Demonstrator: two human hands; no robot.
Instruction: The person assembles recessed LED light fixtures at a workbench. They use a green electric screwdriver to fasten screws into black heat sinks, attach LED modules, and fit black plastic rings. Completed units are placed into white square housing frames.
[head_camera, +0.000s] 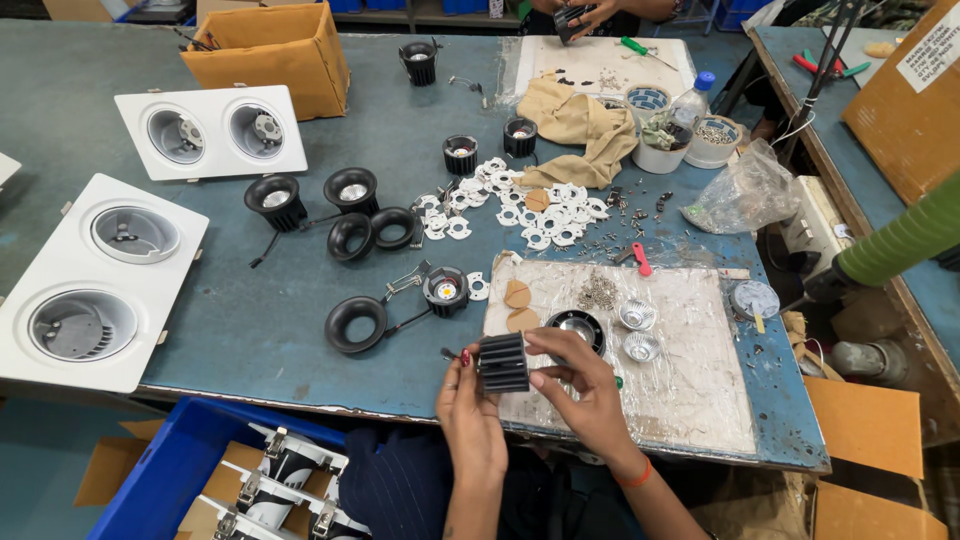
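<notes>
- Both hands meet at the near edge of the surface (300, 330), over the left end of a worn white mat (690, 400).
- Left hand (468, 400): fingers pinch the left side of a black finned heat sink (504, 362), which is lifted just above the mat edge.
- Right hand (580, 385): fingers curl over the heat sink's right side and top, gripping it.
- Just behind the heat sink on the mat: a black ring with reflector (576, 327), two loose silver reflectors (638, 330), tan discs (519, 306) and a small heap of screws (598, 292).
- Judged done: several black lamp units (313, 197) stand assembled mid-surface, one with a lit-looking centre (446, 290) wired to a black trim ring (356, 324).
- Judged left: a large scatter of white gasket pieces (520, 205) unused; two white twin housings (150, 215) at the left have open sockets; the part in hand is not yet joined to anything.
- Another person's hands (580, 15) work at the far edge.
</notes>
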